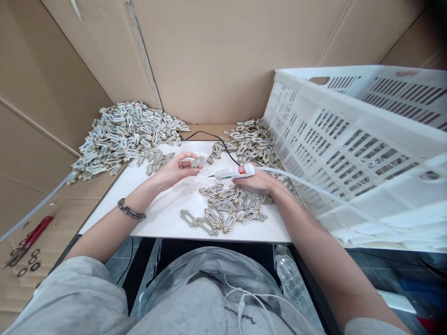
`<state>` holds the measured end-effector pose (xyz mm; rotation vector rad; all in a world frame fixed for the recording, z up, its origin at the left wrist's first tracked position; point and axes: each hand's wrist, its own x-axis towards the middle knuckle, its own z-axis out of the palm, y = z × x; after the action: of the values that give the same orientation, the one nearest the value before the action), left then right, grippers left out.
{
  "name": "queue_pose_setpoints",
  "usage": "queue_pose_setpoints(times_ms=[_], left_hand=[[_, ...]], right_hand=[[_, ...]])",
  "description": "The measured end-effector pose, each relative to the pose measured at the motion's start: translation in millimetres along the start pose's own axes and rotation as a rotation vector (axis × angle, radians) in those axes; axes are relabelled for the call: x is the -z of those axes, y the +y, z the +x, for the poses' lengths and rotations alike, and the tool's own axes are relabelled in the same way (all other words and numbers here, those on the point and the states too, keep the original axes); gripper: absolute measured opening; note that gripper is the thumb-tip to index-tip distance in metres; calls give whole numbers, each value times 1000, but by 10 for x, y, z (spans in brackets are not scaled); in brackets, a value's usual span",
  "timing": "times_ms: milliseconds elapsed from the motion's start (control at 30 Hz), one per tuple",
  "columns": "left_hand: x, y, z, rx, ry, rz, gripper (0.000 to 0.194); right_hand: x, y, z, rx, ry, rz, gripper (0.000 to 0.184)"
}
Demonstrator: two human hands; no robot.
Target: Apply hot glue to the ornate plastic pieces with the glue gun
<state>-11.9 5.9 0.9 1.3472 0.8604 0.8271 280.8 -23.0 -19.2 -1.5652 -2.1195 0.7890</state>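
Observation:
My left hand (176, 170) lies palm up over the white board (164, 218) and pinches one small ornate metal plate (197, 162) between thumb and fingertips. My right hand (256, 180) grips a white pen-like dispenser (233, 172) with a red button, its needle tip pointing left toward that plate. A clear tube (314, 187) and a black cable (223, 143) run from the tool. Several similar plates (228, 207) lie loose on the board just under my right hand.
A big heap of plates (122, 132) sits at the back left, a smaller heap (252, 138) at the back right. A white slotted crate (356, 139) fills the right side. Cardboard walls (216, 56) enclose the bench. Red snips (30, 239) and small rings lie far left.

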Motion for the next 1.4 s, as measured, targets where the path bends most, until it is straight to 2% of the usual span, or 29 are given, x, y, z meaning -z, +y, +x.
queue_pose_setpoints(times_ms=[233,500,700,967,1400], left_hand=[[9,-30,30,-73,16,169,43],[38,4,-25,-300,104,783,25],[2,46,-54,-351,61,986,24],[-100,-10,-71,-316,-44,946,23],[-166,-118,-11,-407,-23,932,28]], right_hand=[[-1,-19,2,-13,-7,-16,16],[12,-50,1,-15,-16,-38,17],[10,-47,3,-24,-1,-57,17],[24,-59,-26,-25,-9,-49,18],[25,-75,-2,-32,-22,-50,14]])
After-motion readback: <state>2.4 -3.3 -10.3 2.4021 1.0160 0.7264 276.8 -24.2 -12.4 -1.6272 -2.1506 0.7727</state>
